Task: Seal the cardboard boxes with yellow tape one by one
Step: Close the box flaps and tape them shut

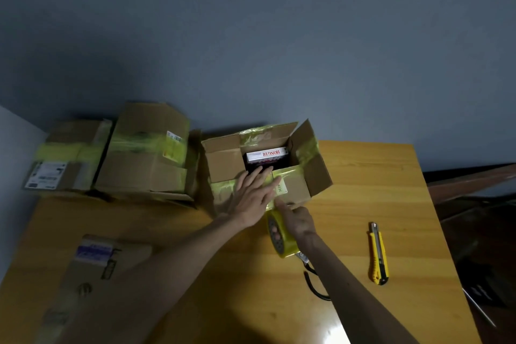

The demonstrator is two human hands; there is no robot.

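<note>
**A:** How do I stick it down well?

**B:** Your left hand (252, 195) lies flat, fingers straight, on the near flap (297, 186) of the open cardboard box (310, 145), mid-frame. I'd press hard and pull the tape tight.

**A:** Where's the yellow tape roll (282, 240)?

**B:** Just below the box. The right hand (297, 222) grips it, with one finger pressing the tape down.

- Dim room; the wall (279, 36) in the upper frame is murky grey-blue.
- Glare on the table (391, 190) at lower centre.
- Edges bend; everything looks soft.
</note>
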